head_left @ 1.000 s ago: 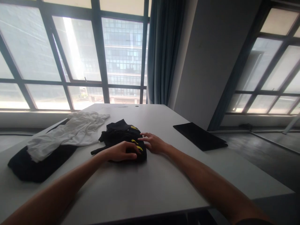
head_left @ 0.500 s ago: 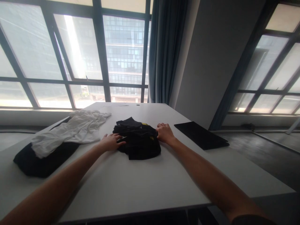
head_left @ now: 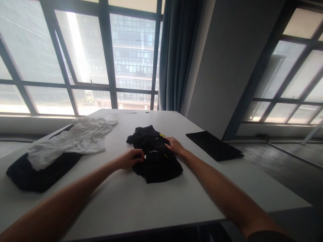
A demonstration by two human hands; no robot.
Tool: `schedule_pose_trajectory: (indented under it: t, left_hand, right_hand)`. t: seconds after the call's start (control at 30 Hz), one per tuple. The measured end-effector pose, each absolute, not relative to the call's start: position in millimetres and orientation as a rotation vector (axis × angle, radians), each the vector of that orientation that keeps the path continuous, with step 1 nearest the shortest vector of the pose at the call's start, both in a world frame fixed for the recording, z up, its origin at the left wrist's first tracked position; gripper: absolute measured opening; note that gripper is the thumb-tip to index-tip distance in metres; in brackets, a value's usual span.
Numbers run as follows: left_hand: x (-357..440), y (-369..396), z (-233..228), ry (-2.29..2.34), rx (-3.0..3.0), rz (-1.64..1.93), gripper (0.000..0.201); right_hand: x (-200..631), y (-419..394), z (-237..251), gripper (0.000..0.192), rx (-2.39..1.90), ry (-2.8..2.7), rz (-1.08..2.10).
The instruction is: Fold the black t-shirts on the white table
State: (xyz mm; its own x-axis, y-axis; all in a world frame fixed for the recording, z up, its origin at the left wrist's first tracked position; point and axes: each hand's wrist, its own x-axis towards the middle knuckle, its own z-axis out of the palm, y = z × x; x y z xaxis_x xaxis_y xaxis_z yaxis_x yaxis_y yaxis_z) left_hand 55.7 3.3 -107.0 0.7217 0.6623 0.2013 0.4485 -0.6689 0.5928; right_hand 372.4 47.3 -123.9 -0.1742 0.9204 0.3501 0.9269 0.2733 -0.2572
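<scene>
Bare table [head_left: 151, 201] nearside; white cloth [head_left: 75, 139] blocks left.

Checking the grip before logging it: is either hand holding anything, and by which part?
The left hand pinches the black garment at its left edge. The right hand lies flat on its right side, gripping nothing.

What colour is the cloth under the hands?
The garment is black with small yellow marks, seen in the head view.

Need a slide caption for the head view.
Both hands, left and right, on a crumpled black garment on a white table.
</scene>
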Motion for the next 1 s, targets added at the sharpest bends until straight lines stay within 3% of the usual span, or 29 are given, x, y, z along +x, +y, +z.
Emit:
schedule_pose_trajectory:
  t: [0.2, 0.47, 0.57, 0.77, 0.87, 1.0]
  left_hand:
    - [19, 33, -92, 1.269, 2.359, 0.941, 0.026]
    - [-12, 31, -77, 2.241, 2.217, 1.248, 0.028]
    - [6, 19, -79, 2.006, 2.567, 1.233, 0.033]
    - [71, -14, -101, 1.412, 2.746, 0.541, 0.054]
    - [80, -18, -103, 1.142, 2.705, 0.557, 0.051]
    - [51, 7, -91, 1.115, 2.436, 0.885, 0.046]
  right_hand:
    - [374, 53, -122, 0.021, -1.766, -2.103, 0.103]
    - [346, 36, -116, 0.015, -1.213, -2.249, 0.651]
    - [342, 33, -115, 0.019, -1.258, -2.107, 0.42]
    - [335, 27, -123, 0.052, -1.44, -2.008, 0.149]
    - [325, 24, -122, 0.047, -1.473, -2.01, 0.112]
    - [334, 28, -109, 0.038, -1.642, -1.922, 0.011]
